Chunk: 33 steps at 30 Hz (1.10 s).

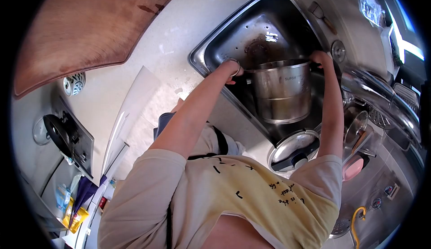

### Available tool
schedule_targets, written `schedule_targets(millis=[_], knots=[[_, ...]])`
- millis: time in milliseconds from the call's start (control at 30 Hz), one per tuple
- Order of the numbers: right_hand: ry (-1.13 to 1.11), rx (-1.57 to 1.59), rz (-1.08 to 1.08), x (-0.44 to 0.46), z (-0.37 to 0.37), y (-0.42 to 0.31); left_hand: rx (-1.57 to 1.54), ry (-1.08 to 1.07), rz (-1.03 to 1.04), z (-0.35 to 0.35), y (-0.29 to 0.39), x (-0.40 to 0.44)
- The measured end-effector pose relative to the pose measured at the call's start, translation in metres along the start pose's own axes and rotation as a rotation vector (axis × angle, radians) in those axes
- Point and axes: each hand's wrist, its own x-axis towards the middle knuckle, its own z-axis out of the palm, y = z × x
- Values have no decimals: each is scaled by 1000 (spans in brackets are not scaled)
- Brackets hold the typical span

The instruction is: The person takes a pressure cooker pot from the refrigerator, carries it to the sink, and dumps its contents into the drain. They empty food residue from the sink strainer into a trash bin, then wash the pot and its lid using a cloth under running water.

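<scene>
A stainless steel pressure cooker pot (pixel 283 92) is held over the sink (pixel 294 22), tilted so that its rim points away from me and its side faces up. My left hand (pixel 232 70) is closed round the handle on the pot's left side. On the opposite side, my right hand (pixel 321 59) grips the other dark handle. The pot's inside is mostly hidden. Brownish wet residue (pixel 262 47) lies around the drain on the sink floor. The pressure cooker lid (pixel 294 150), with a black handle, rests beside the sink, close to my body.
A large brown board or mat (pixel 90 29) covers the left counter, with a patterned can (pixel 74 84) near it. A black pan (pixel 60 134) sits on the stove. Right of the sink are a brush with a wooden handle (pixel 324 17), the faucet (pixel 379 96) and a dish rack (pixel 406 97).
</scene>
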Motion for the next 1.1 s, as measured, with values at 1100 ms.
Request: schedule_targets(millis=[1100], knots=[[1030,1379,-78,-274,135,-99,218,541,1083,-138,-30,-223]])
